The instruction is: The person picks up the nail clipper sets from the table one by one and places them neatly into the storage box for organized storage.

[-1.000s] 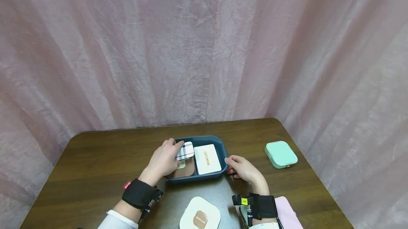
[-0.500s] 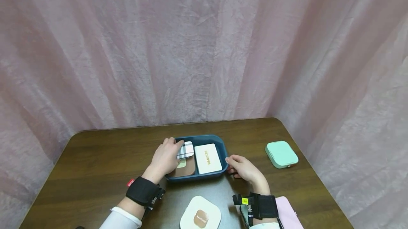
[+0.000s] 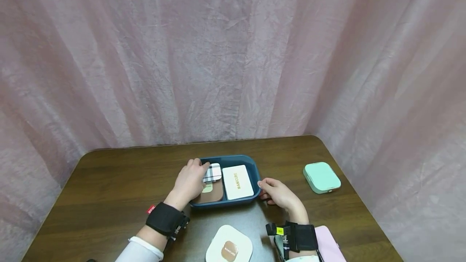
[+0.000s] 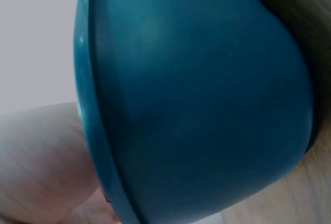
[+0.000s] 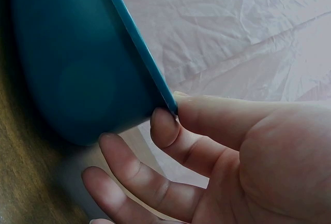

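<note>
A dark blue divided tray (image 3: 233,203) sits on the table. My left hand (image 3: 188,182) is over its left end, gripping a small plaid case (image 3: 212,172) between thumb and fingers and covering part of it. Under the plaid case lies a brown flat case (image 3: 214,196) with a pale green label. In the tray's right compartment is a white box (image 3: 238,182) marked MANICURE. My right hand (image 3: 277,194) pinches the tray's right rim between thumb and index finger; in the right wrist view the other fingers (image 5: 124,162) hang below the rim. The left wrist view is mostly filled by the tray's outer wall (image 4: 201,100).
A mint green case (image 3: 322,177) lies at the right of the table. Nearer me is a white rounded case (image 3: 229,246) with a brown patch. A pink case (image 3: 329,246) lies partly hidden beneath the right wrist. Pink curtains (image 3: 233,51) hang behind the table.
My left wrist has shifted slightly to the right, while its fingers stay at the plaid case. The right hand keeps its hold on the tray rim.
</note>
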Action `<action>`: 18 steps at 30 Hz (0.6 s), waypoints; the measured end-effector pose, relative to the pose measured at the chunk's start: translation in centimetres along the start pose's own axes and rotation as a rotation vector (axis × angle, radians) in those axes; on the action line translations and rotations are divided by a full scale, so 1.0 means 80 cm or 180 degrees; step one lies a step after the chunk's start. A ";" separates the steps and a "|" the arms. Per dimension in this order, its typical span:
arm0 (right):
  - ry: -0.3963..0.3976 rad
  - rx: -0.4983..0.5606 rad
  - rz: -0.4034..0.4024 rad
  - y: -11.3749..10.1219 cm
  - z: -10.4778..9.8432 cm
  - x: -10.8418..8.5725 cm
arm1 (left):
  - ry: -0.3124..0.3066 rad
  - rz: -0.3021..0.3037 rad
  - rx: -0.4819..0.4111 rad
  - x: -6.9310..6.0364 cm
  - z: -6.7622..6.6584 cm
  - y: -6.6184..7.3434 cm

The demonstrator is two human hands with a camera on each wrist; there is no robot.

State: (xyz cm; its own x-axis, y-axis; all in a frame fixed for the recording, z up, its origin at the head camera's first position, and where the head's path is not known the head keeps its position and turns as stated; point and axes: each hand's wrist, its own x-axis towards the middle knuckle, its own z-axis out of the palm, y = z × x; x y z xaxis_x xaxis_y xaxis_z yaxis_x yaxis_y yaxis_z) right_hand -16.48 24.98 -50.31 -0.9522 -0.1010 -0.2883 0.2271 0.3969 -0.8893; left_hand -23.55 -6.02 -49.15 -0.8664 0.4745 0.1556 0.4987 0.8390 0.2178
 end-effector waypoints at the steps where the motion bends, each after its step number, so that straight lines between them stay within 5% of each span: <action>1: 0.0000 0.0005 -0.0004 0.000 0.000 0.000 | -0.0010 0.0004 0.0018 0.000 0.001 0.000; 18: -0.0002 0.0032 -0.0013 -0.002 0.001 -0.003 | -0.0087 -0.0055 0.0012 0.006 0.005 0.003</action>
State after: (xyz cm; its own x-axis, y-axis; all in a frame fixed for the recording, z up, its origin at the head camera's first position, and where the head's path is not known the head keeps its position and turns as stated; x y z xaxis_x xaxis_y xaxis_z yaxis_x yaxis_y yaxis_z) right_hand -16.29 24.90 -50.14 -0.9529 -0.1032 -0.2850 0.2254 0.3874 -0.8939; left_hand -23.85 -5.53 -49.41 -0.8752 0.4671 0.1255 0.4837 0.8481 0.2165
